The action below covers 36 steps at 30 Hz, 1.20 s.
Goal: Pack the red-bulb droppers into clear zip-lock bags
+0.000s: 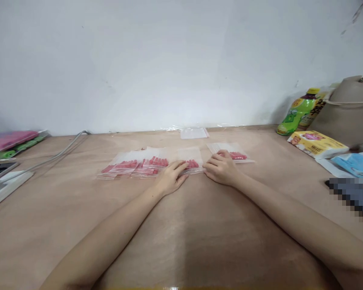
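A clear zip bag (190, 154) with several small red pieces in its lower part lies flat on the table between my hands. My left hand (172, 178) rests at its lower left corner, fingers stretched over the edge and thumb apart. On the other side, my right hand (223, 167) lies palm down, its slightly bent fingertips by the lower right corner. Behind the right fingers is another stack of clear bags (238, 154) with red pieces, partly covered by that hand. To the left, overlapping filled bags (124, 164) and more filled bags (154, 162) lie in a row.
A flat bag (194, 133) lies near the wall. At right stand a green bottle (296, 112), a yellow tissue pack (317, 144), a beige bin (341, 117) and a blue packet (355, 166). At left are a grey cable (63, 152) and pink and green packages (15, 141).
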### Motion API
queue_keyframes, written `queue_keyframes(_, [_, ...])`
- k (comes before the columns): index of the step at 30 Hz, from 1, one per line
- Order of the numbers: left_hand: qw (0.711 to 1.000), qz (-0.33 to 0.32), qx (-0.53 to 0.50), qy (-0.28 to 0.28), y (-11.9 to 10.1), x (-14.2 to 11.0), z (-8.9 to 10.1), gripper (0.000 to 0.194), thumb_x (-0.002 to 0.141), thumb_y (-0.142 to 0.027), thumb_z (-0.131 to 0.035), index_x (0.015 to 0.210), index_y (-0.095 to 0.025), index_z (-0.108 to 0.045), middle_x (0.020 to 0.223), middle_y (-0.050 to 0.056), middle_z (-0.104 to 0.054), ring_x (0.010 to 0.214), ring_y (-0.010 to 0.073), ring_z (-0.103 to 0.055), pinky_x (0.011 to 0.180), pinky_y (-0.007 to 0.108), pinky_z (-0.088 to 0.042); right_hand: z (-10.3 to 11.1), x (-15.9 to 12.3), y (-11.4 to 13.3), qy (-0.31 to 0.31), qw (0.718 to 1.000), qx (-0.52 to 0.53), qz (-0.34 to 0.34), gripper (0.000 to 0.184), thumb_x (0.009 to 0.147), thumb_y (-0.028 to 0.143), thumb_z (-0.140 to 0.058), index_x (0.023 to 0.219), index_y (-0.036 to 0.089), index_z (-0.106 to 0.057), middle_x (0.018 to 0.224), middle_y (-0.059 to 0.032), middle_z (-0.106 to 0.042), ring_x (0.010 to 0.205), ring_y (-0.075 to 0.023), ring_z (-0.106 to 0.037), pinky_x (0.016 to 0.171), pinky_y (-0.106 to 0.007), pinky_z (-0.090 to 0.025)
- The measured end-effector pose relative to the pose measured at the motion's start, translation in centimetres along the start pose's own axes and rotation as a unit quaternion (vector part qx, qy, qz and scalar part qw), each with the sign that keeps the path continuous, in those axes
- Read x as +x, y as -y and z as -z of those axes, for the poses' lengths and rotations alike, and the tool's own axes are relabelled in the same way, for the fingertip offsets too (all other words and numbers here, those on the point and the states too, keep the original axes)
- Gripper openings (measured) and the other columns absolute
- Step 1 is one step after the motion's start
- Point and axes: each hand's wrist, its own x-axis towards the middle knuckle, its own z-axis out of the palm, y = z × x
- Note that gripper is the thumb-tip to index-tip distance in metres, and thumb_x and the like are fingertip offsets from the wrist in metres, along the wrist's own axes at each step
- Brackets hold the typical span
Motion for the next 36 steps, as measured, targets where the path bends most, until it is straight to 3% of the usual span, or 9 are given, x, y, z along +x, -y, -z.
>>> queue_keyframes(4, [1.000,-0.013,0.004,-0.002,0.0,0.0,-0.1,0.026,0.086,-0.025,-0.052,0.110,-0.019,-0.058,0.111,0.008,-0.060,0.103,0.0208,-0.056,0.088,0.037,-0.049,-0.6,0.4,0.4,-0.017,0.999,-0.022,0.029,0.022,0.084,0.017,-0.048,0.067,0.020,-0.061,0.061,0.0009,-0.060,0.067,-0.0122,-0.046,0.079,-0.033,-0.026])
queue_keyframes(15, [0.990,-0.112,0.071,-0.048,-0.7,2.4,-1.4,0.013,0.086,-0.022,-0.052,0.091,-0.016,-0.063,0.094,0.005,-0.066,0.091,0.0177,-0.060,0.080,0.031,-0.049,-0.5,0.6,1.0,-0.014,0.999,-0.041,0.001,0.025,0.085,0.014,-0.045,0.064,0.017,-0.059,0.059,-0.0002,-0.058,0.067,-0.0125,-0.045,0.077,-0.033,-0.024])
queue_keyframes(23, [0.976,-0.161,0.138,-0.050,-1.0,3.8,-2.7,0.023,0.088,-0.015,-0.042,0.074,-0.014,-0.060,0.077,0.006,-0.064,0.078,0.0180,-0.060,0.070,0.031,-0.047,-1.2,0.8,1.2,-0.009,0.999,-0.007,-0.036,0.022,0.085,0.019,-0.046,0.068,0.017,-0.060,0.062,-0.0004,-0.060,0.068,-0.0131,-0.046,0.077,-0.035,-0.022])
queue_keyframes(31, [0.955,-0.223,0.189,-0.055,-0.8,4.2,-2.1,0.027,0.089,-0.013,-0.040,0.067,-0.014,-0.056,0.069,0.005,-0.061,0.068,0.0165,-0.056,0.065,0.030,-0.044,-0.9,0.6,1.3,-0.003,0.999,-0.003,-0.041,0.021,0.084,0.018,-0.045,0.069,0.016,-0.060,0.062,-0.0009,-0.060,0.069,-0.0132,-0.045,0.080,-0.036,-0.020])
queue_keyframes(36, [0.948,-0.235,0.204,-0.067,0.4,2.9,-0.6,0.022,0.089,-0.014,-0.042,0.072,-0.014,-0.056,0.072,0.005,-0.062,0.070,0.0161,-0.057,0.068,0.030,-0.045,-0.4,0.2,1.0,-0.027,0.999,-0.004,-0.043,0.019,0.084,0.017,-0.047,0.068,0.016,-0.059,0.061,0.0009,-0.060,0.069,-0.0121,-0.047,0.084,-0.036,-0.020])
